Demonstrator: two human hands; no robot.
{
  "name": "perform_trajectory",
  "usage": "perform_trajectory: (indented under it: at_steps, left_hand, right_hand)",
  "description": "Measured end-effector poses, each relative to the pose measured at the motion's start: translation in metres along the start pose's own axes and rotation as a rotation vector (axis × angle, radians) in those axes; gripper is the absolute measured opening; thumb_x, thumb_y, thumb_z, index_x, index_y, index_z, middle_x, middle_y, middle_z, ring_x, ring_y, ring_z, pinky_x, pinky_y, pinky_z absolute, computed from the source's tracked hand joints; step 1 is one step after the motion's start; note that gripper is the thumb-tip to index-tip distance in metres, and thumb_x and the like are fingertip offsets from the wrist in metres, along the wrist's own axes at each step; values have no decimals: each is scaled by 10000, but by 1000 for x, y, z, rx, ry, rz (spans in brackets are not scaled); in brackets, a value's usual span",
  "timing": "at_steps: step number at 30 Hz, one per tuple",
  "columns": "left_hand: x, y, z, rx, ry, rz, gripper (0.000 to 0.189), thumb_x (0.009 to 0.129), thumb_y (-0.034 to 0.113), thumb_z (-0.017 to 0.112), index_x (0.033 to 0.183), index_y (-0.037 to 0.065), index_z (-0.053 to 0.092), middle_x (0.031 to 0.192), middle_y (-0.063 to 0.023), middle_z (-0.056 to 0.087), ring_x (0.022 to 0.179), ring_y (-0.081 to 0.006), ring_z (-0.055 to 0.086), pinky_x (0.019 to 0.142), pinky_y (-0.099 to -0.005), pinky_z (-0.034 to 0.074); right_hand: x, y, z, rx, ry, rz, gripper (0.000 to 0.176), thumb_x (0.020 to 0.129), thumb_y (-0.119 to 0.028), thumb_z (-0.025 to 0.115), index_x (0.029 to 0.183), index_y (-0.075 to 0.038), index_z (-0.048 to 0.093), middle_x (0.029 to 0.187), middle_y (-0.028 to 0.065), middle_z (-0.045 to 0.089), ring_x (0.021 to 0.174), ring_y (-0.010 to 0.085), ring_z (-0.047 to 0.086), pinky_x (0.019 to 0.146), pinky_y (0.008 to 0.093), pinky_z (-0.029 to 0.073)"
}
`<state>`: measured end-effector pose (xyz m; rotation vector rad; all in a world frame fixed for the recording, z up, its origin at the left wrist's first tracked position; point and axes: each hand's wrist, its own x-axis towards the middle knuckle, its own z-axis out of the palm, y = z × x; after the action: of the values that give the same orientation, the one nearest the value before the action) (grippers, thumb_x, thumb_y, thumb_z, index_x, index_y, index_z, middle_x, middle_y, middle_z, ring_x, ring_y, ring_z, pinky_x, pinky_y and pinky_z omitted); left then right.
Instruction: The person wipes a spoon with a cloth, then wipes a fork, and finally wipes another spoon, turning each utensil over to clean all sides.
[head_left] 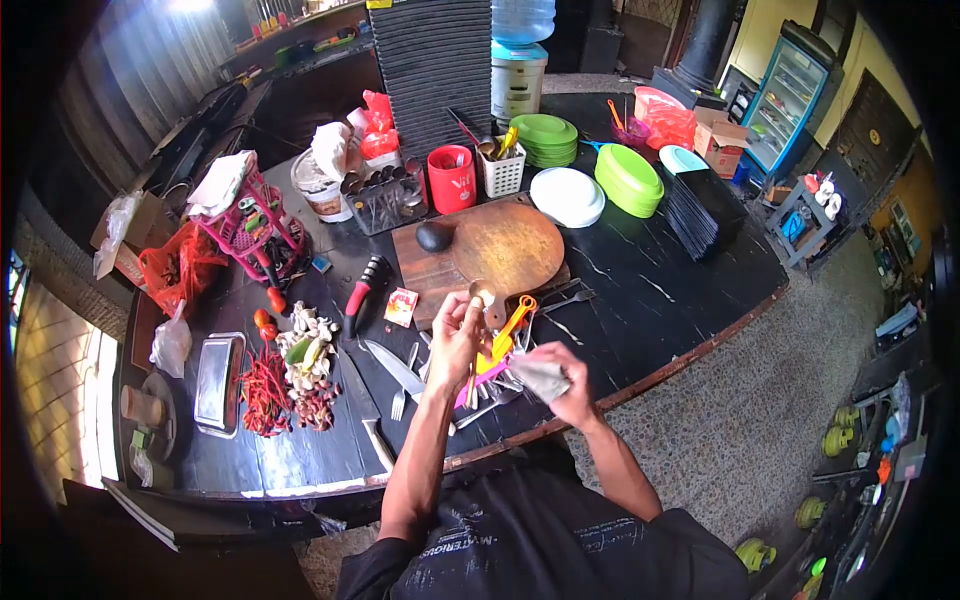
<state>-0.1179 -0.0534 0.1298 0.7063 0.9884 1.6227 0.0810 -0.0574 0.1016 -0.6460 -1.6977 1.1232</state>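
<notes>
Over the front edge of the table, my left hand [456,335] is closed around a spoon [482,291], its round bowl up and its thin handle hanging below the fingers. To its right, my right hand [572,388] grips a grey cloth [541,378], apart from the spoon. Beneath and between both hands sits a pink container [484,383] with several pieces of cutlery, partly hidden by my hands. Yellow-orange plastic utensils [513,325] lean out of it. A fork [399,404] and a large knife [358,388] lie left of my left forearm.
A round wooden chopping board [508,248] lies behind my hands. Red chillies [266,395], garlic [308,335] and shallots [314,405] are piled at left, beside a metal tray [217,383]. Farther back stand a red container [452,180], white plates [567,197] and green plates [630,180].
</notes>
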Motion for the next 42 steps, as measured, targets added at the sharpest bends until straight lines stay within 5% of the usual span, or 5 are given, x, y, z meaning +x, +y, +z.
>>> perform_trajectory:
  at_steps: [3, 13, 32, 36, 42]
  left_hand:
    - [-11, -8, 10, 201, -45, -32, 129, 1018, 199, 574, 1094, 95, 574, 652, 73, 459, 500, -27, 379, 428, -211, 250]
    - [-26, -17, 21, 179, -56, -138, 195, 1020, 85, 508, 1161, -2, 613, 778, 45, 566, 580, -9, 458, 505, -179, 360]
    - [-14, -37, 2, 210, -22, -133, 209, 1016, 93, 525, 1170, -7, 626, 770, 43, 589, 565, -18, 476, 488, -178, 362]
    - [-17, -37, -10, 20, -40, -179, 226, 1018, 100, 519, 1194, 3, 622, 873, -4, 673, 659, -51, 606, 580, -173, 482]
    - [-16, -36, -6, 39, 93, -142, 234, 1018, 104, 529, 1209, 5, 621, 817, 30, 624, 565, -19, 480, 495, -180, 355]
  right_hand:
    - [23, -7, -6, -77, 233, -41, 430, 714, 70, 750, 1125, -47, 709, 1082, 78, 636, 995, 202, 635, 863, 309, 517]
    - [48, -2, 7, -778, 130, -344, 590, 682, -53, 756, 1263, -112, 665, 1120, 76, 627, 940, 290, 572, 812, 395, 490]
    - [45, 11, 13, -742, 69, -252, 536, 690, 41, 687, 1202, -116, 706, 1074, 82, 633, 920, 293, 574, 788, 395, 491]
    - [43, 9, 14, -705, 20, -246, 508, 674, 8, 731, 1169, -105, 720, 1068, 80, 637, 926, 288, 580, 797, 385, 492]
    - [51, 9, 8, -503, 182, -143, 459, 693, 30, 729, 1134, -99, 729, 1015, 71, 636, 962, 247, 610, 835, 339, 505]
